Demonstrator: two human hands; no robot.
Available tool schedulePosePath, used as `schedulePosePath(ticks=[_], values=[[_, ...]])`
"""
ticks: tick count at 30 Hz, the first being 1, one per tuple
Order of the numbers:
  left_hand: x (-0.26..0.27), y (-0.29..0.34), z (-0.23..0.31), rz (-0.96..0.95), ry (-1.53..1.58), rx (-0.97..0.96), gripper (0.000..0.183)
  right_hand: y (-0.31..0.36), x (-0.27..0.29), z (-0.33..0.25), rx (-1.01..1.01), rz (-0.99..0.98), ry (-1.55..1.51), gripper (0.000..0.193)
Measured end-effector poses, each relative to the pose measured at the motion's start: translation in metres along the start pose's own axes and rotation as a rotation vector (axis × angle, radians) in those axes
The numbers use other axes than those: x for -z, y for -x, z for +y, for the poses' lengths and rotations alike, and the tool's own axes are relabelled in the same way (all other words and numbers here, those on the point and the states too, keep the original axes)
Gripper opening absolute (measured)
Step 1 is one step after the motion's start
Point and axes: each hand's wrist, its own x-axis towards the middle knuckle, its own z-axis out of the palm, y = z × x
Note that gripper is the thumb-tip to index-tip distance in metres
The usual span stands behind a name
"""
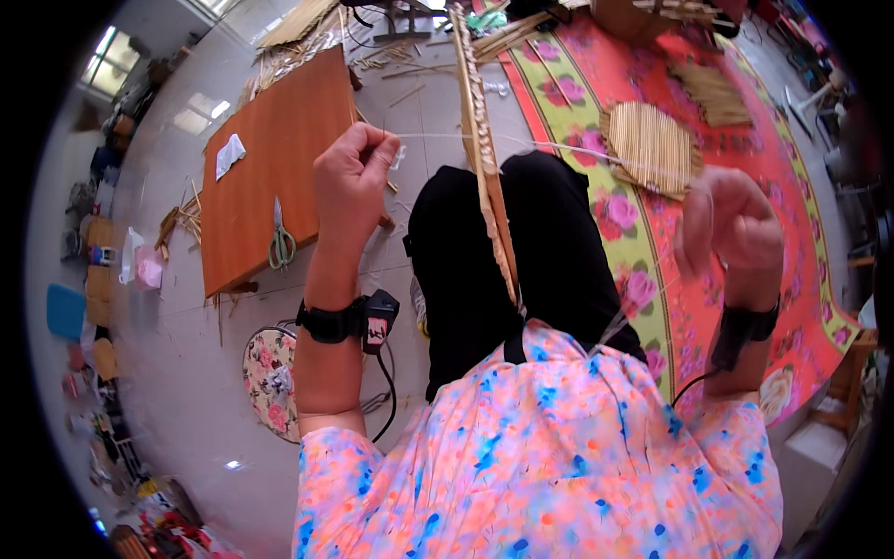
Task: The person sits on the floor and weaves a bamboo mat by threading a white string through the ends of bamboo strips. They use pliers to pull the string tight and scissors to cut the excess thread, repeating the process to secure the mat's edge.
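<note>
Between my knees a flat straw-coloured panel (482,158) stands edge-on, with a braided, stitched-looking rim along its edge. My left hand (352,182) is closed in a pinch to the left of it, at the end of a thin whitish thread (559,145). A tiny thin tip shows above those fingers, too small to name. The thread stretches across the panel to my right hand (731,224), which is raised on the right. Its fingers are curled in around the thread and slightly smeared by motion. Loose strands hang below the right hand toward my lap.
On the left, a brown wooden table (279,158) bears green-handled scissors (279,238) and a white cloth (229,156). A round mat of straw-coloured rods (650,147) lies on the flowered red cloth (596,84). A flowered round stool (265,373) stands near my left elbow.
</note>
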Motion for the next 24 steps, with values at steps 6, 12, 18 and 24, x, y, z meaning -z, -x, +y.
schedulePosePath(ticks=[6, 12, 18, 24], values=[[0.072, -0.01, -0.064, 0.147, -0.063, 0.056, 0.012, -0.014, 0.086, -0.002, 0.249, 1.107, 1.9, 0.039], [0.294, 0.05, -0.176, 0.403, -1.299, 0.697, 0.021, -0.006, 0.106, 0.0, 0.216, 1.327, 1.403, 0.035], [0.135, 0.036, -0.082, 0.371, -0.293, 0.378, 0.032, -0.1, 0.027, 0.023, -0.155, 0.766, 0.997, 0.026], [-0.03, 0.023, 0.007, -0.169, 0.483, 0.232, 0.025, -0.193, 0.006, 0.032, -0.402, 0.503, 1.195, 0.044]])
